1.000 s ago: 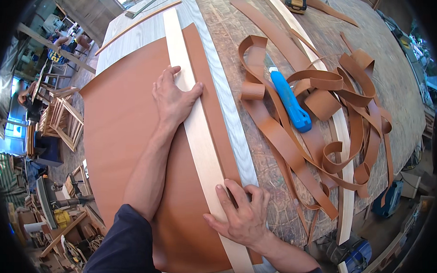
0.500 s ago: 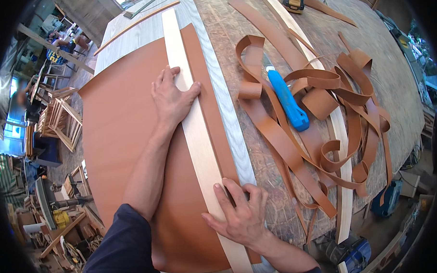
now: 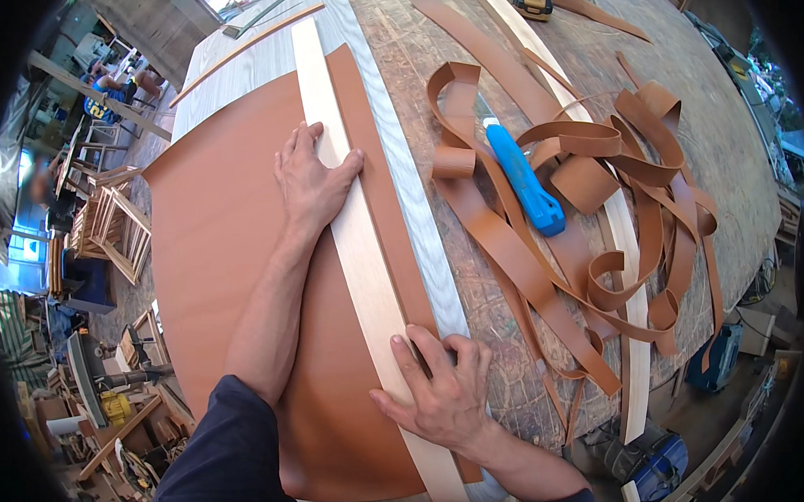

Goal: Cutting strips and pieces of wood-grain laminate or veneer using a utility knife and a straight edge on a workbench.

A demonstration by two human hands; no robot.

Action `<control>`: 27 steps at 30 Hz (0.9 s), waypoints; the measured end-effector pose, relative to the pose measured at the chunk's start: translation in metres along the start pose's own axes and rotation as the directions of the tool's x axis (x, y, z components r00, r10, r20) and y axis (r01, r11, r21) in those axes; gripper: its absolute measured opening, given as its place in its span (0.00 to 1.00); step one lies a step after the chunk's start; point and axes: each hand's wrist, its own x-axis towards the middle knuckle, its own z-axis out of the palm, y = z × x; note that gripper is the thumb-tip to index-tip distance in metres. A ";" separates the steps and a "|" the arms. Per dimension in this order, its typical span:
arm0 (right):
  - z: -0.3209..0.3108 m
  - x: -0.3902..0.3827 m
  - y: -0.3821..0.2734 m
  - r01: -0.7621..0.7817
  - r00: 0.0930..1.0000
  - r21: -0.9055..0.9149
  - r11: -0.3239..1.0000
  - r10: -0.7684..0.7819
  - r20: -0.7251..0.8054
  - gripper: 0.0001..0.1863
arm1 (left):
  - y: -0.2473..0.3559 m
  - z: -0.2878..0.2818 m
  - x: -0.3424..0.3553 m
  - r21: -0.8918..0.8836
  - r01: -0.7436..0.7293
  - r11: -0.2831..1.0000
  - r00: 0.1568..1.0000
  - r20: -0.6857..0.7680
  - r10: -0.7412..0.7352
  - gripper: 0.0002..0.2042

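A long pale wooden strip [image 3: 371, 272] lies lengthwise over a sheet of brown leather-like material [image 3: 217, 218]. My left hand [image 3: 314, 179] grips the strip's upper half, its thumb at the right edge and its fingers at the left. Lower down, my right hand [image 3: 442, 385] bears on the same strip, thumb at the left edge and fingertips across toward the right edge. A narrow margin of the sheet shows to the right of the strip. Beneath the sheet is a grey wood-grain board [image 3: 424, 243]. A blue utility knife [image 3: 524, 177] rests to the right among brown offcuts, touched by neither hand.
Tangled brown offcut strips [image 3: 542, 291] cover the right of the scuffed worktable [image 3: 396, 38]. Another pale wooden strip [image 3: 628, 250] runs beneath them. A thin wooden stick [image 3: 245, 55] lies at the far left of the board. Wooden frames [image 3: 115, 223] stand on the floor at left.
The view has shifted very slightly. Both hands keep their places on the wooden strip, and nothing else has visibly moved.
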 end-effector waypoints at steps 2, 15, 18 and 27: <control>0.000 0.000 0.000 -0.002 1.000 -0.003 1.000 0.002 0.003 0.34 | 0.001 0.000 -0.001 0.006 0.011 1.000 1.000 -0.002 -0.011 0.36; -0.001 0.001 0.001 0.002 1.000 0.005 1.000 -0.002 -0.013 0.34 | -0.004 0.006 0.000 0.101 -0.011 0.995 1.000 0.005 0.011 0.37; -0.002 0.002 0.000 0.001 1.000 0.009 1.000 -0.001 -0.007 0.34 | 0.000 0.003 0.000 0.086 0.006 0.996 0.999 0.036 -0.009 0.37; 0.000 -0.008 -0.003 -0.008 1.000 0.036 0.999 0.008 0.008 0.35 | -0.002 0.000 -0.007 0.068 0.005 0.998 1.000 0.030 -0.007 0.35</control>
